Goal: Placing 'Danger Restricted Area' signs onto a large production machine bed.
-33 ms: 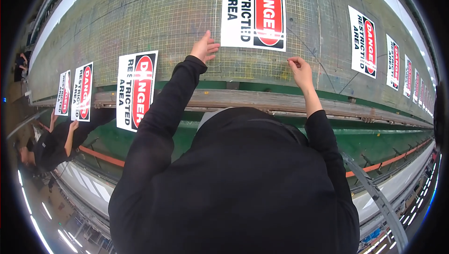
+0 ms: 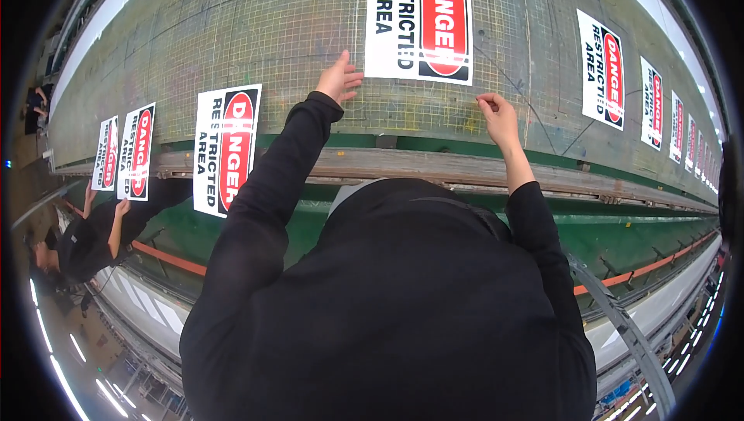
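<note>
A white warning sign (image 2: 386,18) with a red oval on a black panel and black lettering lies flat on the long green worktable (image 2: 271,41) ahead of me. Just left of its near corner, my left hand (image 2: 339,80) hovers with fingers spread and nothing in it. My right hand (image 2: 500,119) is beyond the sign's near right corner, apart from it. Its thumb and forefinger are pinched together; whatever may be between them is too small to make out.
A like sign (image 2: 225,150) hangs over the table's near edge at left, partly behind my sleeve. Further left, a person in black (image 2: 89,239) holds another sign (image 2: 137,154). A row of signs (image 2: 601,68) runs off to the right. A metal rail (image 2: 624,324) stands at lower right.
</note>
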`<state>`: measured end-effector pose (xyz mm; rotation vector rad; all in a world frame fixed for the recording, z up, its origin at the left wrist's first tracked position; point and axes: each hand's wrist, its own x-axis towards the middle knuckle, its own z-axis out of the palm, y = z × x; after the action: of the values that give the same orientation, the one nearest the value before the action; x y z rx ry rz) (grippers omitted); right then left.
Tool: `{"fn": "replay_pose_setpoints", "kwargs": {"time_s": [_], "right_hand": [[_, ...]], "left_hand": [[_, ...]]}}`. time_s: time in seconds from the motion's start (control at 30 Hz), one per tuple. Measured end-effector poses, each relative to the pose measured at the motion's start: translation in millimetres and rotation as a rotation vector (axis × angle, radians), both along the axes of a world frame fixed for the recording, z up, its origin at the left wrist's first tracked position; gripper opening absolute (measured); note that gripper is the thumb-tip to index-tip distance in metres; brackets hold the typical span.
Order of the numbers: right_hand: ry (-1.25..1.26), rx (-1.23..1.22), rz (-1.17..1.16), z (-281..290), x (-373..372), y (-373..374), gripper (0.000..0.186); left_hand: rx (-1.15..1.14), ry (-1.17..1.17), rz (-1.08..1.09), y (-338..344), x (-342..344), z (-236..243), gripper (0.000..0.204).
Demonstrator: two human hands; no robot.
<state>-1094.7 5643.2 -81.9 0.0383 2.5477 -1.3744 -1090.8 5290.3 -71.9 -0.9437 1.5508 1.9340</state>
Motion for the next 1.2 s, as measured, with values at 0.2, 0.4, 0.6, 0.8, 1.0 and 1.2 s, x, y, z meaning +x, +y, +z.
{"fn": "replay_pose_setpoints", "kwargs": {"time_s": [0.2, 0.4, 0.6, 0.8, 1.0, 1.2], "right_hand": [[-0.029, -0.049, 0.015, 3.0, -3.6, 22.2, 0.016], [-0.070, -0.087, -0.017, -7.3, -10.1, 48.7, 0.016], [-0.081, -0.141, -0.067, -14.7, -22.8, 53.9, 0.016], [-0.107, -0.134, -0.031, -15.3, -30.4, 42.7, 0.017], [-0.139, -0.129, -0.031, -21.3, -34.8, 39.6, 0.017], [-0.368, -0.280, -0.038, -10.4, -29.6, 20.4, 0.019]], "left_hand": [[-0.127, -0.106, 0.057, 7.0, -12.2, 0.6, 0.080], [-0.201, -0.174, 0.124, 15.6, -19.7, -10.9, 0.081], [-0.282, -0.185, 0.134, 15.0, -19.8, -20.2, 0.075], [-0.417, -0.176, 0.098, 20.8, -21.6, -20.6, 0.051], [-0.374, -0.178, -0.037, 22.2, -29.3, -20.1, 0.032], [-0.221, -0.137, 0.125, 15.0, -23.1, -28.2, 0.025]]}}
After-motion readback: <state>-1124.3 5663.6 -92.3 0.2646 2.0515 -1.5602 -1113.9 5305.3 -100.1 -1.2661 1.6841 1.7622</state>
